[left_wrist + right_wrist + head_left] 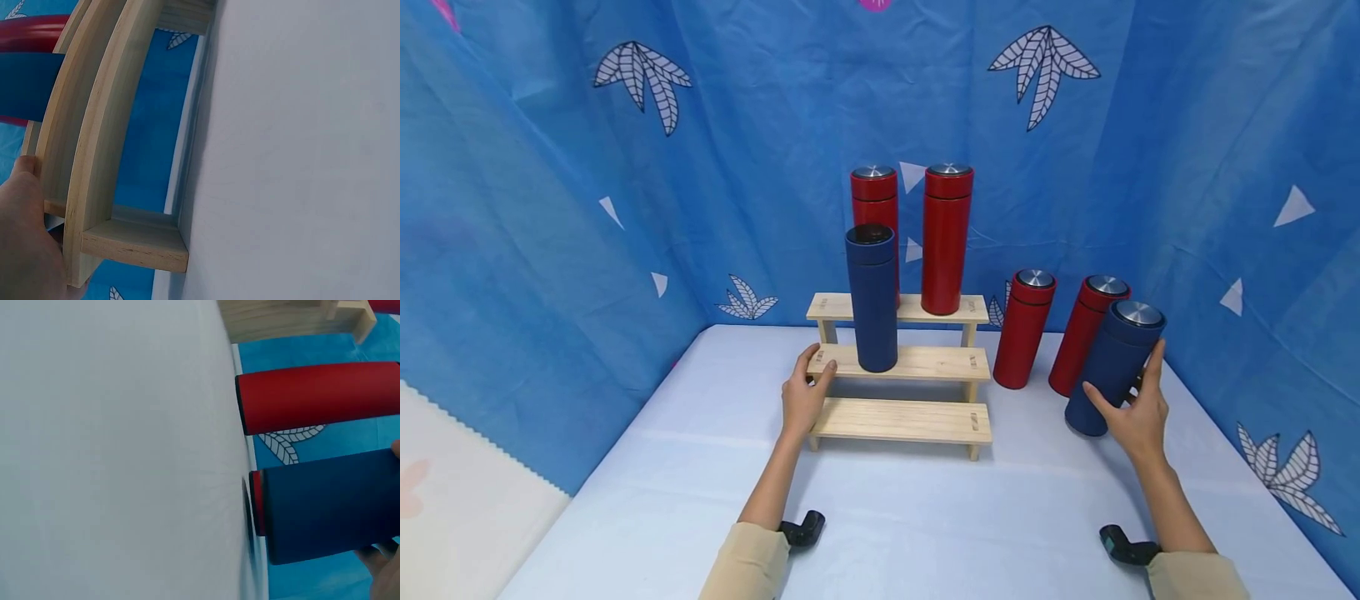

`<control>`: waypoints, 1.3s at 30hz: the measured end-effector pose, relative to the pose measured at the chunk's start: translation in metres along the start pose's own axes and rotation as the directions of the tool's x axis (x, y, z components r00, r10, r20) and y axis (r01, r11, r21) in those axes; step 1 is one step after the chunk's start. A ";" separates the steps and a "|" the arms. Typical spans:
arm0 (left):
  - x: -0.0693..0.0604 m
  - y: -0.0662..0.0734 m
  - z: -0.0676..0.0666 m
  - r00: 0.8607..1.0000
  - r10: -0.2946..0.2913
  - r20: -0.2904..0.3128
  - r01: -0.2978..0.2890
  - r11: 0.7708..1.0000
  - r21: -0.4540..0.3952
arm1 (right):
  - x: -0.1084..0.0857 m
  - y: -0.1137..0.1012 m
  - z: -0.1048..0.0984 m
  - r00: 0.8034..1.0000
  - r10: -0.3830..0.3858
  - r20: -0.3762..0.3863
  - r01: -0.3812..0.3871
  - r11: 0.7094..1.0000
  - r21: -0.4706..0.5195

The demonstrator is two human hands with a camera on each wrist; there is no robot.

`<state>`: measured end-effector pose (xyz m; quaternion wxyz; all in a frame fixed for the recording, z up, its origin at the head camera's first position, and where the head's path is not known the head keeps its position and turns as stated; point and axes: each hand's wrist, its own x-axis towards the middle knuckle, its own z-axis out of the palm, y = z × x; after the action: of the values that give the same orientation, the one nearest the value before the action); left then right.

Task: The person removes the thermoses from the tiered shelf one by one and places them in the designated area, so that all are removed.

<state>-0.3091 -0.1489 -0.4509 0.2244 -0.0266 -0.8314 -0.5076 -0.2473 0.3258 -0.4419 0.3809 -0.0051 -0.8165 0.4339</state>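
My right hand (1138,423) grips a blue thermos bottle (1103,371) from its right side, thumb in front. In the right wrist view, this bottle's base looks slightly off the tabletop, with a shadow beneath. My left hand (803,396) holds the left end of the middle step of a three-step wooden stand (902,421), as the left wrist view also shows. Another blue thermos (874,304) stands upright on that middle step. On the top step stand two red thermoses, one (946,250) at right and the other (876,198) partly hidden behind the blue one.
Two more red thermoses stand on the white table (955,525) right of the stand, one (1024,333) nearer it and another (1078,346) partly behind the held blue bottle. A blue patterned cloth (775,150) hangs behind and at both sides.
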 end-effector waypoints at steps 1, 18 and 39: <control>0.000 0.000 0.000 1.000 0.000 0.001 0.000 1.000 0.000 | -0.001 0.003 0.000 1.000 0.003 0.006 -0.003 1.000 -0.002; 0.000 0.001 -0.001 1.000 -0.004 0.011 0.005 1.000 -0.009 | -0.001 0.013 0.004 0.998 0.000 0.062 -0.002 0.999 0.036; -0.001 -0.001 0.001 1.000 -0.004 0.009 0.004 1.000 -0.010 | 0.010 -0.016 -0.001 0.956 -0.200 -0.216 0.195 0.980 -0.043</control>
<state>-0.3089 -0.1485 -0.4520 0.2197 -0.0282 -0.8298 -0.5121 -0.2491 0.3195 -0.4238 0.5100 0.0246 -0.7704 0.3818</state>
